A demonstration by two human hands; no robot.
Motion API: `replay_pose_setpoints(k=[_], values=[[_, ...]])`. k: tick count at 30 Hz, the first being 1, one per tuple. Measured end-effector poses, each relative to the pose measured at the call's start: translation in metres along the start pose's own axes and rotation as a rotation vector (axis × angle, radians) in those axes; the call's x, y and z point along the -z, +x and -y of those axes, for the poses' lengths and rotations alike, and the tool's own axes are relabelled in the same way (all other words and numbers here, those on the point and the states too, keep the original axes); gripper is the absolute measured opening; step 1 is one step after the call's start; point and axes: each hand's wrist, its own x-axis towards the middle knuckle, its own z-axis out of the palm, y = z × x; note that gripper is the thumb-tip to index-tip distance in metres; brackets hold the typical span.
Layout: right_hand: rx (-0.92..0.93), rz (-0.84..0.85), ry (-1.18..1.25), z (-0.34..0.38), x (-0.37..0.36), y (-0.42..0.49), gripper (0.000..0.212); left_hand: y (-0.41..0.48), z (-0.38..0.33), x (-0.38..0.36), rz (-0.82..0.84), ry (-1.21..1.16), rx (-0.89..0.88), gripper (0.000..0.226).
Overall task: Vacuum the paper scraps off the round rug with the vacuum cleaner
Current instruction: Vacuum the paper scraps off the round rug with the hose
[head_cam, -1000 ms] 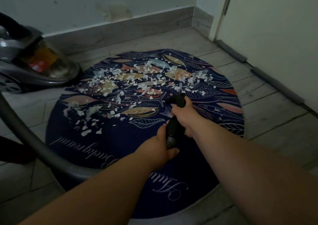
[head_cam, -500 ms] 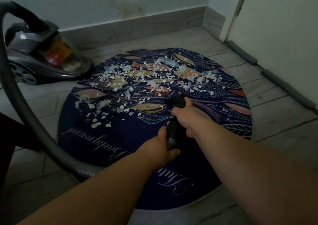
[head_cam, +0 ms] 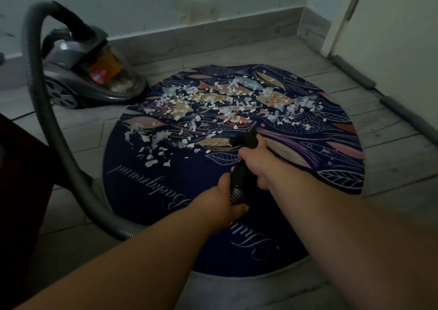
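Floor [head_cam: 391, 158] of pale wood-look tiles, with a wall and skirting on the far side and a door [head_cam: 391, 37] at right. Round rug [head_cam: 184, 191] in dark navy with a fish and leaf print lies centre frame, script lettering along its near half. Canister vacuum cleaner [head_cam: 78, 77] sits on the floor just off the rug's far-left edge, and white bits show in its clear bin. Grey ribbed hose [head_cam: 54, 143] arcs up from the canister, down the left side, then runs under the left forearm toward the hands. Dark red furniture edge [head_cam: 19, 179] shows at far left.

Right hand [head_cam: 254, 160] is forward, fingers wrapped round the black hose handle [head_cam: 240, 174] near its tip. Left hand [head_cam: 225, 198] is behind it, gripping where the ribbed hose joins the handle. Both hands hold firmly, with nothing loose. Nozzle end [head_cam: 244, 140] sticks out past the right hand, low over the rug's middle; I cannot tell whether it touches the pile.

Paper scraps [head_cam: 213, 101] are all on the rug's far half, in a wide band running left to right, thicker toward the far left. The near half looks bare of them.

Key relation: the handle's long axis points away from the person, slightly up-frame, so the scraps lie ahead of the nozzle and mostly to its left. The nearest bits lie just left of the tip. The right hand is closer and likely steers while the left feeds hose. Most of the task looks undone. Next move is probably a push forward, then a sweep left.
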Motion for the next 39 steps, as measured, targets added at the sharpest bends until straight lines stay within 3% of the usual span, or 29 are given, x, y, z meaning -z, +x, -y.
replay_pose_setpoints(k=[7, 13, 18, 26, 39], values=[[0.036, 0.077, 0.138, -0.008, -0.004, -0.007, 0.085, -0.006, 0.013, 0.003, -0.08, 0.118, -0.003, 0.078], [0.045, -0.014, 0.034, -0.009, -0.019, -0.008, 0.09, -0.001, 0.018, 0.006, -0.018, 0.03, 0.033, 0.079], [0.054, 0.006, 0.057, -0.006, -0.018, -0.011, 0.088, -0.002, 0.017, 0.006, -0.018, 0.034, 0.018, 0.078], [0.019, -0.129, 0.106, -0.01, -0.009, -0.006, 0.085, 0.01, 0.01, 0.007, 0.028, 0.009, 0.012, 0.075], [0.015, 0.071, 0.061, 0.012, -0.036, 0.014, 0.081, 0.01, 0.027, 0.015, -0.089, -0.021, 0.087, 0.075]])
